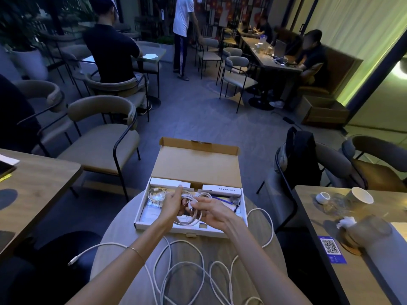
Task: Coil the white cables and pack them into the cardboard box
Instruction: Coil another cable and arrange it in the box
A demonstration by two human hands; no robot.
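An open cardboard box [145, 208] lies on a small round table [114, 243], its lid [196, 166] folded back. Over the box, my left hand [170, 204] and my right hand [211, 211] both hold a coiled white cable [188, 219]; loops hang below the fingers. Another coiled white cable [156, 193] lies in the box's far left part. Long loose white cables [189, 267] sprawl over the table in front of the box, one plug end [71, 262] hanging off the left edge.
Small white boxes [221, 190] sit along the box's far side. A table on the right holds cups [359, 195] and a QR card [330, 247]. Another table [39, 179] stands left. Chairs, a black backpack [301, 155] and seated people lie beyond.
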